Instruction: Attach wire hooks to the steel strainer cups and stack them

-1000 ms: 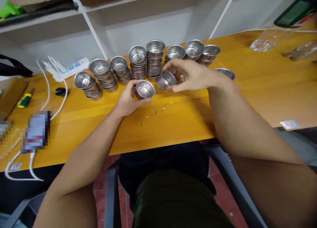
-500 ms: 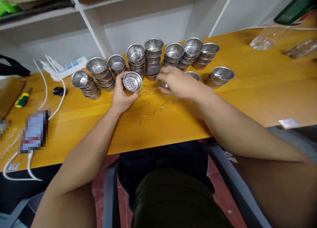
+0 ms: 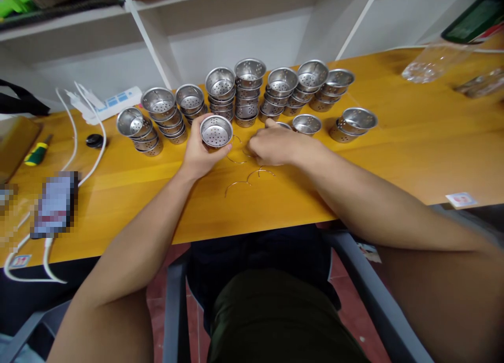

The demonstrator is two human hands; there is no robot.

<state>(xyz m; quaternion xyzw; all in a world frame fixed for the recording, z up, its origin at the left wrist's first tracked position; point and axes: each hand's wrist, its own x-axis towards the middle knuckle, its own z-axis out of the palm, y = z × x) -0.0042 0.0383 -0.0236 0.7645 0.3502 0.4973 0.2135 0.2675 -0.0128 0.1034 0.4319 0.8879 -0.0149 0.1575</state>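
My left hand (image 3: 200, 154) is wrapped round a perforated metal cup (image 3: 216, 132), its mouth tilted up toward me. My right hand (image 3: 272, 145) is low over the table with its fingers bent together at the wires; what they pinch, if anything, is hidden. Thin curved copper-coloured wires (image 3: 237, 183) lie on the wood between and in front of my hands. Just behind my right hand a small metal cup (image 3: 283, 126) shows only its rim. Beside it stands a single perforated cup (image 3: 306, 124).
Several stacks of perforated cups (image 3: 247, 92) line the back of the table (image 3: 299, 195), with a shorter stack (image 3: 356, 122) to the right. At left are a power strip (image 3: 120, 103), a screwdriver (image 3: 37, 152) and a phone (image 3: 55, 203) on a cable. A plastic bottle (image 3: 427, 66) lies far right.
My right hand has drawn nearer to me from the cups, down to the wires, uncovering the single cup behind it. My left hand still holds its cup. The view has shifted slightly.
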